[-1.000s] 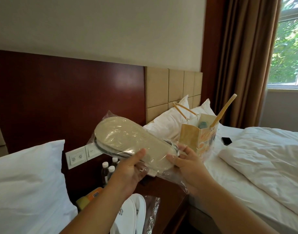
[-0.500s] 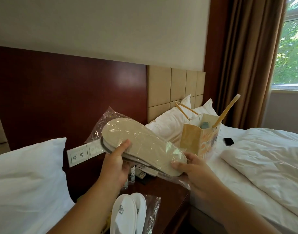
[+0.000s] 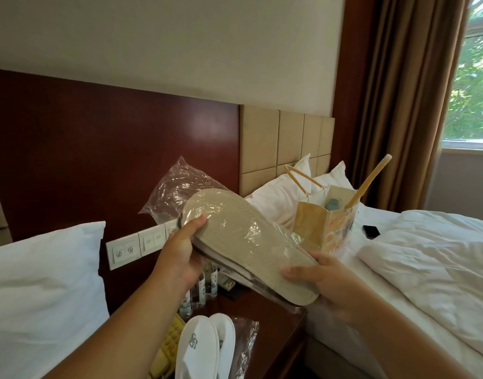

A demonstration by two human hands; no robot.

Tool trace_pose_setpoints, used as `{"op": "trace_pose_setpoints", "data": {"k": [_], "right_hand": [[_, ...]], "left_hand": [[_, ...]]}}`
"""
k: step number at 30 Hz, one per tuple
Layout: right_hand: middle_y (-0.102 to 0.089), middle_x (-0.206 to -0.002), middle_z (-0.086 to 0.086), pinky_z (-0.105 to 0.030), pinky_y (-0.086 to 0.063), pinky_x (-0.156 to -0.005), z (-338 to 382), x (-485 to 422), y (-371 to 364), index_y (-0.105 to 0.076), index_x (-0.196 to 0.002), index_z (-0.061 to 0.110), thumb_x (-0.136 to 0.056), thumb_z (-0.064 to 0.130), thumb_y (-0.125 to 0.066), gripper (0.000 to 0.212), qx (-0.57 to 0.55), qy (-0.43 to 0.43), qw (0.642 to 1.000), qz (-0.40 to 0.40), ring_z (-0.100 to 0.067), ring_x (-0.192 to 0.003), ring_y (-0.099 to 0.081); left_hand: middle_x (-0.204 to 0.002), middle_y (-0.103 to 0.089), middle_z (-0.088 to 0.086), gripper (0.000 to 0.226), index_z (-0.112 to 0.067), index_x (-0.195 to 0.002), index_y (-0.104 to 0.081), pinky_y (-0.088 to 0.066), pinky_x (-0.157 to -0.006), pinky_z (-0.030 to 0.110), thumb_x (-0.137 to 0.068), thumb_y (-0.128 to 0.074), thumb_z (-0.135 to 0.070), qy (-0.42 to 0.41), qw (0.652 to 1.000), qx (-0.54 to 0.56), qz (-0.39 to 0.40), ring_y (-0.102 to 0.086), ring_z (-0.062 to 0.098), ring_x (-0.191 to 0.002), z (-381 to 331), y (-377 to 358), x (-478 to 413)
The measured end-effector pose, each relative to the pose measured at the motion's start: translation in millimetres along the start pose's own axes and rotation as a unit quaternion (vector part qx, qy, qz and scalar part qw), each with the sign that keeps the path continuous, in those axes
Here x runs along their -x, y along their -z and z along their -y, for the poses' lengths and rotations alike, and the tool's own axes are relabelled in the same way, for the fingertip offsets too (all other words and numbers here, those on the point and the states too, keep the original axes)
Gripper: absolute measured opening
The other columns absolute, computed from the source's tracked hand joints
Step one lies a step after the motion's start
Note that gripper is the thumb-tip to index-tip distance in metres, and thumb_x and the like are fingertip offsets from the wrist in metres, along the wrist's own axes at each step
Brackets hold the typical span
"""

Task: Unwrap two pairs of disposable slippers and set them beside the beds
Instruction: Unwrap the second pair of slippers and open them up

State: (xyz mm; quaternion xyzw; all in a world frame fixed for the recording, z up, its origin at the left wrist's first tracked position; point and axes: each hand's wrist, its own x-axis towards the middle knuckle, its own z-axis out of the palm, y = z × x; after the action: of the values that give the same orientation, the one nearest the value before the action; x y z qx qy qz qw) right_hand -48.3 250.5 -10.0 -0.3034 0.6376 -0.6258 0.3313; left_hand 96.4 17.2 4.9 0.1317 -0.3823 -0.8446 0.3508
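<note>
A pair of beige-soled disposable slippers [image 3: 243, 242] in a clear plastic wrapper [image 3: 177, 192] hangs in the air above the nightstand, sole side up. My left hand [image 3: 180, 255] grips its far end, thumb on the sole. My right hand [image 3: 322, 274] holds the near end from below. The loose end of the wrapper sticks up behind the slippers. A second pair of white slippers [image 3: 205, 348] with a grey logo lies on the dark wooden nightstand [image 3: 276, 324], on top of its opened plastic.
Small bottles [image 3: 205, 285] and a yellow phone [image 3: 169, 346] stand on the nightstand. White pillow [image 3: 41, 283] at left. On the right bed [image 3: 426, 269] sit a paper gift bag [image 3: 328, 228], pillows and a black phone [image 3: 371, 231]. Wall switches [image 3: 136, 244] behind.
The wrapped pair has tilted, its near end lower and to the right. My left hand slid up to the far end, and the wrapper's empty end now stands higher.
</note>
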Motion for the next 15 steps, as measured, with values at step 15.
{"op": "trace_pose_setpoints", "data": {"k": [15], "right_hand": [[-0.078,-0.101,-0.008,-0.055,-0.059,-0.086,14,11,1,-0.072,-0.106,0.017,-0.055,0.038,-0.095,0.06,0.173,0.001,0.984,0.033,-0.03,-0.091,-0.076]], "left_hand": [[-0.098,-0.076,0.013,0.03,-0.007,-0.107,-0.068,-0.059,-0.065,0.037,-0.079,-0.059,-0.01,-0.013,0.999,-0.036,0.038,-0.074,0.027,-0.086,-6,2,3]]}}
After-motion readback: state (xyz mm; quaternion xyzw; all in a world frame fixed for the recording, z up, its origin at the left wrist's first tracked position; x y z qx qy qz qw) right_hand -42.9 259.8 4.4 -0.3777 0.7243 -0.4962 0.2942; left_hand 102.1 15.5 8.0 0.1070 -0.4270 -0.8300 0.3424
